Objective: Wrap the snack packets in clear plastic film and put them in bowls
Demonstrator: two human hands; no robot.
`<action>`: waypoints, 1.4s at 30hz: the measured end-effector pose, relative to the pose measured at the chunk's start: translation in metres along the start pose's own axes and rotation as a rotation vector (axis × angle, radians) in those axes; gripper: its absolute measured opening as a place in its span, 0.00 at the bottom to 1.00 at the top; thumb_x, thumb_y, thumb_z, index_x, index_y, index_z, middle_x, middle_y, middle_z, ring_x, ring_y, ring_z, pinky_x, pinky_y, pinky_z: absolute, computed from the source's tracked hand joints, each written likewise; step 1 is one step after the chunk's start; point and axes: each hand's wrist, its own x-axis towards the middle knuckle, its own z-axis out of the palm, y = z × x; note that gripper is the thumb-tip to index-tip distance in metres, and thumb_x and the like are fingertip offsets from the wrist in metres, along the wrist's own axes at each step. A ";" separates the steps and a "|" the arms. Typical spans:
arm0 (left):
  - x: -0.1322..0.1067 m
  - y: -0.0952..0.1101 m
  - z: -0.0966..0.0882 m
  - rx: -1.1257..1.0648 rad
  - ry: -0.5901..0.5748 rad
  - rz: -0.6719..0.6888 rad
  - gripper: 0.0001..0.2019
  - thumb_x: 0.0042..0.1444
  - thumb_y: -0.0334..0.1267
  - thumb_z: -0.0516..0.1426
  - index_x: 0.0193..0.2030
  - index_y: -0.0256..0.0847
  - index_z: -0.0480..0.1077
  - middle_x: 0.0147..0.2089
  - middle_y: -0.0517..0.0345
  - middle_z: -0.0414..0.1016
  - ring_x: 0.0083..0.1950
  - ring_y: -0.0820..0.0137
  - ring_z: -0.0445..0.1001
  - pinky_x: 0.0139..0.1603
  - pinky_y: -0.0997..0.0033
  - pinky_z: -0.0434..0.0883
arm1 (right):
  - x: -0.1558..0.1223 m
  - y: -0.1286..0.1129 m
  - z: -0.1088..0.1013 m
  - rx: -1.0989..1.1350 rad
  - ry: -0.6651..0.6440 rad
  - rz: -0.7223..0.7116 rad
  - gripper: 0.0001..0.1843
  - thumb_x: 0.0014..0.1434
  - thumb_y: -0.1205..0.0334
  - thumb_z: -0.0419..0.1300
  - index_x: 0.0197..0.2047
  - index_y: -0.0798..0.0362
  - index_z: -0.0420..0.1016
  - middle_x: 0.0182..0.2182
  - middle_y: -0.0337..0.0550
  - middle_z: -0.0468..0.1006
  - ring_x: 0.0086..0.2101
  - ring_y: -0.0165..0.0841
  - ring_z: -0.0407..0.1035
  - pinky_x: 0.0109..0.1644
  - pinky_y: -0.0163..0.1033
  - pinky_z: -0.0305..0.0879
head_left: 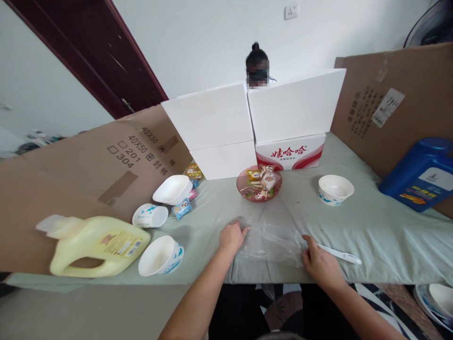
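Clear plastic bag [272, 242] lies flat, left hand [231, 236] and right hand [318, 264] pressing its edges.

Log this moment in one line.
left hand: on clear plastic bag, left edge | right hand: on its right edge | bag flat on table | white utensil beside right hand | snack bowl beyond bag

Yellow jug [95, 245], candy dish [259, 185] (full).

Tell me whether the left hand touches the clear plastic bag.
Touching: the head view shows the left hand resting on the clear plastic bag at its left edge.
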 end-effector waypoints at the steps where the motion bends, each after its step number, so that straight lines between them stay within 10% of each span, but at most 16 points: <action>1: 0.000 0.002 -0.003 0.030 0.048 -0.001 0.18 0.57 0.51 0.56 0.42 0.37 0.73 0.36 0.43 0.76 0.39 0.55 0.75 0.38 0.61 0.68 | 0.000 0.000 -0.001 -0.022 -0.021 -0.005 0.22 0.62 0.66 0.44 0.58 0.60 0.60 0.34 0.51 0.81 0.31 0.38 0.76 0.32 0.38 0.60; 6: -0.022 0.015 0.002 0.032 0.419 0.378 0.09 0.60 0.36 0.53 0.43 0.38 0.72 0.41 0.44 0.73 0.45 0.56 0.71 0.46 0.56 0.67 | 0.002 -0.003 -0.004 -0.047 -0.061 -0.020 0.19 0.62 0.67 0.46 0.54 0.58 0.65 0.39 0.53 0.80 0.34 0.40 0.76 0.33 0.38 0.62; 12: -0.052 0.031 0.031 -0.151 0.101 0.983 0.10 0.60 0.39 0.54 0.46 0.41 0.72 0.45 0.49 0.73 0.51 0.58 0.68 0.52 0.56 0.68 | 0.005 0.000 -0.004 -0.034 0.005 -0.078 0.16 0.62 0.66 0.47 0.52 0.55 0.68 0.41 0.50 0.77 0.36 0.37 0.74 0.38 0.38 0.65; 18: -0.050 0.029 0.034 -0.208 0.014 0.949 0.22 0.57 0.40 0.57 0.59 0.43 0.65 0.64 0.47 0.63 0.66 0.55 0.57 0.67 0.48 0.55 | 0.011 -0.002 -0.009 0.120 0.122 -0.326 0.15 0.62 0.64 0.50 0.49 0.50 0.72 0.44 0.47 0.74 0.45 0.37 0.70 0.49 0.41 0.65; 26: -0.049 0.033 0.029 -0.107 -0.088 0.869 0.32 0.56 0.43 0.58 0.67 0.50 0.54 0.72 0.51 0.47 0.73 0.51 0.38 0.67 0.33 0.37 | 0.026 -0.003 -0.023 -0.198 0.107 -0.009 0.10 0.63 0.61 0.51 0.37 0.54 0.72 0.32 0.49 0.76 0.36 0.41 0.71 0.38 0.42 0.63; 34: -0.048 0.033 0.034 -0.074 -0.097 0.868 0.33 0.58 0.46 0.55 0.69 0.47 0.50 0.73 0.52 0.45 0.74 0.54 0.36 0.69 0.38 0.36 | 0.027 -0.047 -0.001 -0.038 0.140 -0.504 0.18 0.65 0.62 0.49 0.55 0.55 0.69 0.53 0.51 0.72 0.55 0.42 0.63 0.59 0.49 0.57; 42: -0.026 -0.047 0.037 0.018 0.047 0.503 0.30 0.63 0.50 0.49 0.70 0.44 0.50 0.73 0.47 0.44 0.73 0.53 0.42 0.68 0.43 0.48 | 0.020 -0.017 0.040 -0.077 -0.053 -0.545 0.35 0.60 0.49 0.55 0.67 0.53 0.56 0.67 0.52 0.54 0.66 0.48 0.46 0.66 0.58 0.45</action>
